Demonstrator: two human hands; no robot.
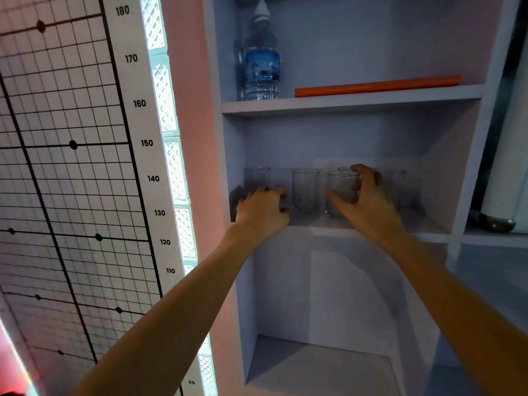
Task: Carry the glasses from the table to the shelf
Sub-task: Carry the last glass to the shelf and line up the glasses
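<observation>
We are at the shelf (pixel 357 228), with both arms reaching into its middle compartment, where a row of clear glass tumblers stands upright. Our right hand (pixel 363 198) wraps a loose grip around one tumbler (pixel 341 187), thumb on its near left side and fingers curled over the right of the rim; the tumbler seems to rest on the shelf board, though its base is partly hidden by the hand. Our left hand (pixel 261 208) lies over the lower part of the leftmost tumbler (pixel 257 177), fingers spread and bent; whether it grasps that glass or has already let go we cannot tell. Between them stands a free tumbler (pixel 305 188), and two more sit further right, behind our right hand, partly covered.

On the board above we see a water bottle (pixel 261 67) and a flat orange book or folder (pixel 377 85).

We judge these tumblers to be rigid, smooth and breakable, light enough for one hand each, yet slippery if pinched only at the rim. The safest hold is around the middle of the wall. As they stand close together, any careless withdrawal could knock a neighbour.
</observation>
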